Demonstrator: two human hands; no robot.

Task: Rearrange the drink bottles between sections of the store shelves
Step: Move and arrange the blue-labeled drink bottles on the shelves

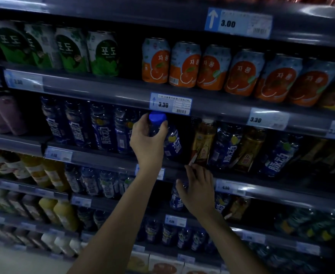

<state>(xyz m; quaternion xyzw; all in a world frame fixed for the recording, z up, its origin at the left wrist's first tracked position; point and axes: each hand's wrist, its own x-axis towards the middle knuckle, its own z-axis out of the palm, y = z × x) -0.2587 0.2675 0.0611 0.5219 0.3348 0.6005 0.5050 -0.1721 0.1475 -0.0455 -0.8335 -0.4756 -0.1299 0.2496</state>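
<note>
At the far left of the middle shelf, a neat row of blue bottles [87, 125] stands upright with labels facing out. Above it are green grape cans [54, 48].

Just right of that row, the left hand [148, 139] is closed around the neck of a blue-capped bottle [172, 143], thumb on one side and fingers on the other. The bottle tilts at the front edge of the shelf, under the 3.30 price tag [170, 103], in the gap between the tidy row and the mixed stock to the right.

Lower and to the right, the right hand [197, 190] is spread over the top of another blue bottle [176, 200] on the shelf below. I cannot tell whether it has hold of that bottle or only touches it.

Further right on the middle shelf, an amber tea bottle [203, 141] leans beside a blue bottle [226, 147]. After those come a second amber bottle [249, 151] and another blue bottle [281, 155], all tilted.

The left section looks sorted. The right section alternates the two drinks, so I judge the task to be partly done, with several bottles left to separate.
</note>
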